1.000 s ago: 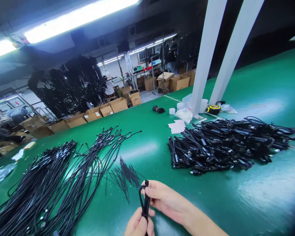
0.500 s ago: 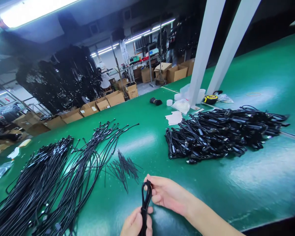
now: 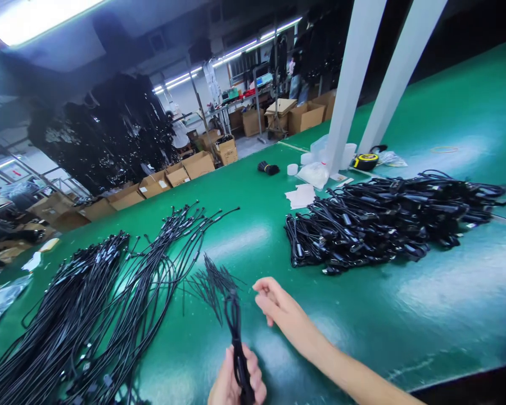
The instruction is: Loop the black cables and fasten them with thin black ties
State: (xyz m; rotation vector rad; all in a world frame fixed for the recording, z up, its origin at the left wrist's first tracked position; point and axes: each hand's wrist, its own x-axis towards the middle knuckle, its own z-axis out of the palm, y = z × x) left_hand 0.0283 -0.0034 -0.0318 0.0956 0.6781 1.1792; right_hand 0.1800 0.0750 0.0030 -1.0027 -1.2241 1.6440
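A folded black cable [image 3: 235, 323], tied round its middle, stands up out of my left hand [image 3: 238, 376], whose fingers are wrapped round its lower part. Its looped upper end points away from me, over the near edge of a scatter of thin black ties [image 3: 214, 281]. My right hand [image 3: 275, 301] hovers to the right of the loop, apart from it, fingers loosely bent and nothing seen in them. Further right lies a heap of folded black cables [image 3: 375, 222].
Long loose black cables [image 3: 152, 287] spread over the left of the green table [image 3: 320, 332]. A yellow-black tape measure [image 3: 366, 162], white paper pieces [image 3: 300, 196] and a plastic bag [image 3: 315, 175] lie near the white posts [image 3: 356, 79]. Cardboard boxes [image 3: 198, 165] stand behind.
My right hand has let go of the cable's looped end and moved up and right. The cable in my left hand has tilted left. The view has shifted slightly.
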